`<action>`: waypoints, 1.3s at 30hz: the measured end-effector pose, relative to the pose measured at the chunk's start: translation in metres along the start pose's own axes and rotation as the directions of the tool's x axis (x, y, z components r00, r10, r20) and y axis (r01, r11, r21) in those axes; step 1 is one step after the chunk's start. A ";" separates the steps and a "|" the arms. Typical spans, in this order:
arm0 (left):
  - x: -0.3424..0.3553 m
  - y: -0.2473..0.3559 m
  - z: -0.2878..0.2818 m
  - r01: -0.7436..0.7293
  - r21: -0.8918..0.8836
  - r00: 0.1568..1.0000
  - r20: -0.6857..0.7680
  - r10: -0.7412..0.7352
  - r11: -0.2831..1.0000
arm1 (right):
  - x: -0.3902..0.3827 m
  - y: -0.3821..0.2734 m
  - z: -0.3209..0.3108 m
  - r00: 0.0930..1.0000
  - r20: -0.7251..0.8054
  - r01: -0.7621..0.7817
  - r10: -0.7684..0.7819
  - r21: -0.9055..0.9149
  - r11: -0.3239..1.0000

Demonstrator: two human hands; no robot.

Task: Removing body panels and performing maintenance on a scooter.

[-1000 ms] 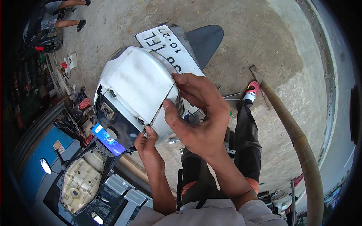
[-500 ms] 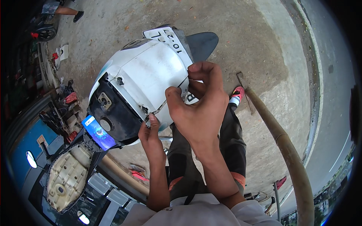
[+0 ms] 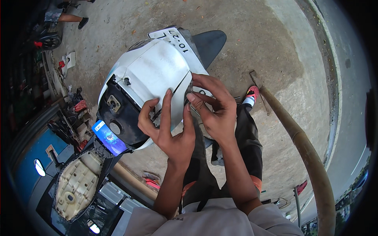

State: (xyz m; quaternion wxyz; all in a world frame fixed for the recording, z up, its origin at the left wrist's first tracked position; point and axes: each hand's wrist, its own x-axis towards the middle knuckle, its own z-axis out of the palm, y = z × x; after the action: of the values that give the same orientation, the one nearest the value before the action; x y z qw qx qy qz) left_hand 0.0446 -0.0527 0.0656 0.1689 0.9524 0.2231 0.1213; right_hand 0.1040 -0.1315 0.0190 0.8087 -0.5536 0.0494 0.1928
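Note:
The white rear body panel (image 3: 151,67) of a motorbike has a seam near both hands. My left hand (image 3: 170,137) is open, fingers spread over the panel, thumb tip at its right edge beside the other hand. My right hand (image 3: 215,114) grips that right edge, thumb and fingers curled round it; the exact part between them is partly hidden. A licence plate (image 3: 177,39) and dark mudguard (image 3: 210,45) lie beyond the panel. A black well (image 3: 132,129) with a round cap shows on the left, near a blue-purple item (image 3: 108,137).
A bamboo pole (image 3: 299,145) slants at right beside my legs. An upturned seat (image 3: 76,185) and mirror (image 3: 39,168) are lower left. Scattered parts (image 3: 78,106) lie along the left. Another person's leg (image 3: 71,17) and a wheel (image 3: 51,41) are upper left. A road (image 3: 346,98) runs at right.
My left hand has moved up and right along the panel and spread its fingers. My right thumb has shifted right, closer to the panel's edge.

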 end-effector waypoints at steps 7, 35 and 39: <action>-0.028 -0.007 0.027 0.034 -0.060 0.983 -0.178 -0.044 0.998 | 0.032 0.020 -0.015 0.955 0.245 0.194 -0.167 -0.088 0.977; -0.011 -0.013 0.025 0.194 0.012 0.968 -0.165 -0.189 0.981 | 0.021 0.024 -0.004 0.987 0.135 0.081 -0.089 0.064 0.995; -0.009 -0.012 0.026 0.173 0.037 0.968 -0.189 -0.163 0.984 | 0.014 0.023 0.002 0.996 0.073 0.035 -0.042 0.091 0.995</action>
State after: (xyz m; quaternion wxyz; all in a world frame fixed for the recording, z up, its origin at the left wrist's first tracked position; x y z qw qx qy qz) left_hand 0.0395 -0.0534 0.0361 0.1318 0.9187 0.3209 0.1887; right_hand 0.1085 -0.1187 -0.0045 0.8376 -0.5100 0.0170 0.1953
